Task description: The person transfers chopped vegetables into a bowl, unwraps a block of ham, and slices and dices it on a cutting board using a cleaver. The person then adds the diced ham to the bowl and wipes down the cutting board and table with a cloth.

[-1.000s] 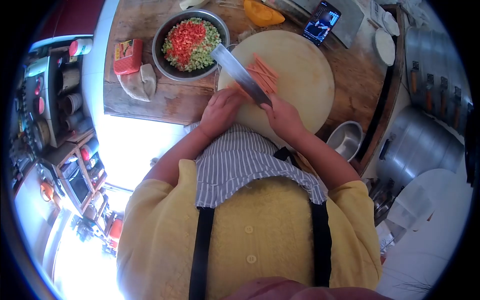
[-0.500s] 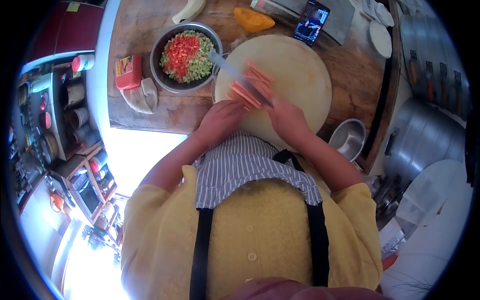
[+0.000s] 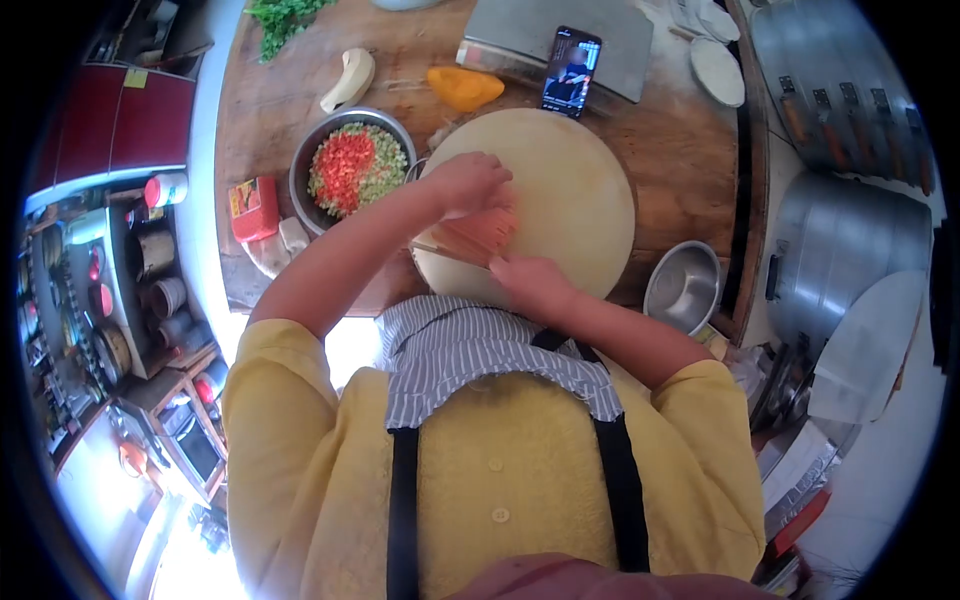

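Orange carrot strips lie in a slightly blurred bundle on the left part of the round cutting board. My left hand reaches over to their far end, its fingers curled down against them. At their near side my right hand grips a knife, whose blade lies low and points left along the strips. The knife's handle is hidden inside my fist. Beyond my left forearm sits a metal bowl of diced red and pale green pieces.
A phone leans against a grey flat-topped box behind the board. An orange wedge, a pale peeled piece and leafy greens lie farther back. A red box stands left, an empty steel bowl right.
My left hand has moved from the near side of the carrot strips to their far end. My right hand has come nearer my body, and the knife has swung down to point left.
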Demonstrator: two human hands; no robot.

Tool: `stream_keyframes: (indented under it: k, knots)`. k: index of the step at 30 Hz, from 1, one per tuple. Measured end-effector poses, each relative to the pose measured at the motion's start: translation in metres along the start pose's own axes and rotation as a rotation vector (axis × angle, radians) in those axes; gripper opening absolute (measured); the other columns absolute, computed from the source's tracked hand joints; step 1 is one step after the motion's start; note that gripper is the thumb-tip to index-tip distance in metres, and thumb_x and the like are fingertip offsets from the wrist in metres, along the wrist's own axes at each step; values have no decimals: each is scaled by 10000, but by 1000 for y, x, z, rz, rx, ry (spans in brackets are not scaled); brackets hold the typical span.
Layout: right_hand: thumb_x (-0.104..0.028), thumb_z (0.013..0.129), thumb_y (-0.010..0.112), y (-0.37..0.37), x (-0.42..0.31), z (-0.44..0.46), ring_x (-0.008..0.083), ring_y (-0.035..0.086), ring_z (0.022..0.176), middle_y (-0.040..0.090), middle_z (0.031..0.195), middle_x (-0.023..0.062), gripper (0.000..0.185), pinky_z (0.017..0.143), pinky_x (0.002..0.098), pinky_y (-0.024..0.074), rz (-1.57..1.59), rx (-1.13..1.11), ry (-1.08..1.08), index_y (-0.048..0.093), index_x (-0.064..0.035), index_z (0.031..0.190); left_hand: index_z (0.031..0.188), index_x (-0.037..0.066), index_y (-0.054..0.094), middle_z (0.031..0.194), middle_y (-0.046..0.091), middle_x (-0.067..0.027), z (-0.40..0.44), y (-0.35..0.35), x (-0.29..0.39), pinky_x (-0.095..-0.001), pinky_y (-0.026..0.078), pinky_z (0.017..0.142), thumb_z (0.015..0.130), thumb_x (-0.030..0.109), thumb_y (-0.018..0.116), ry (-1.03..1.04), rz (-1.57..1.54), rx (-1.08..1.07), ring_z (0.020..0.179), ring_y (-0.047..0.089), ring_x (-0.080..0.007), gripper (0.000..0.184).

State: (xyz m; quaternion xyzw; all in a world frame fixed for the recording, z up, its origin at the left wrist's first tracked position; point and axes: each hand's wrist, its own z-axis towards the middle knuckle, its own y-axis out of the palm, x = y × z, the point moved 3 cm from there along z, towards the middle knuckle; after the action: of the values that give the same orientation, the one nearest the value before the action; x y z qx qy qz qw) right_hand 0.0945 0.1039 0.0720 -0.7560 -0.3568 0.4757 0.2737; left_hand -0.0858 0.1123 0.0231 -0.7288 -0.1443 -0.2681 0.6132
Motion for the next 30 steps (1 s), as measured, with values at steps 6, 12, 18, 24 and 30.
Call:
stream_keyframes:
  k: [6,12,18,24,30]
  knots:
    - [-109,828,491,-14,16,6,356,628,755,582,863,180,140,619,470,509,-63,78,-77,508,-48,953,1037,45,583,990,562,-163,-10,32,-10,-417,435,874,855,354,593,-92,28,-104,956,544,-339,358]
    - [-148,828,507,-49,27,22,325,622,711,579,843,145,102,566,445,503,-135,88,-207,545,-73,885,1114,29,532,1036,538,-195,-47,-12,37,-428,423,894,888,375,541,-203,-135,-66,1014,515,-376,413]
    - [-148,758,560,-60,36,37,243,599,645,550,776,81,82,506,380,486,-362,251,-538,564,-100,825,1088,25,553,1043,545,-187,-67,21,32,-432,403,901,880,340,555,-437,-189,207,1007,502,-361,377]
    - [-152,749,564,-56,34,33,235,585,675,544,760,71,95,565,360,484,-335,298,-648,566,-103,830,1101,30,547,1081,532,-167,-68,24,32,-425,404,905,847,326,602,-415,-6,401,1016,499,-352,394]
    - [-148,770,591,-76,32,-7,206,589,732,580,875,32,264,590,329,485,-272,289,-597,609,-182,1031,1160,25,538,1148,524,-171,-71,26,21,-427,391,950,794,337,651,-370,25,449,1072,490,-356,494]
